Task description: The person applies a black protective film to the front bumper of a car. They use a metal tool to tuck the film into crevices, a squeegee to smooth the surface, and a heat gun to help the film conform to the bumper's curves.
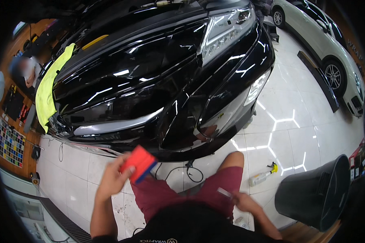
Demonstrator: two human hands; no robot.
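My left hand point(112, 178) pinches a flat red squeegee point(141, 160) with a dark blue edge, raised just in front of the car's lower bumper. Low on the right, over my thigh, my right hand point(245, 201) is closed around a slim pale grey tool point(224, 192); its exact kind is too small to make out. Glossy black bodywork of a car's front point(125, 95) fills the upper middle, with a clear headlight point(228, 35) toward its right. Neither hand appears to touch the car.
Bright yellow cloth point(46, 95) drapes over the car's left side. A spray bottle point(260, 178) lies on the tiles beside a black bin point(306, 196). Dark cable point(195, 175) loops under the bumper. A white car point(314, 34) and a long dark panel point(320, 81) are rightward; a person point(28, 73) sits far left.
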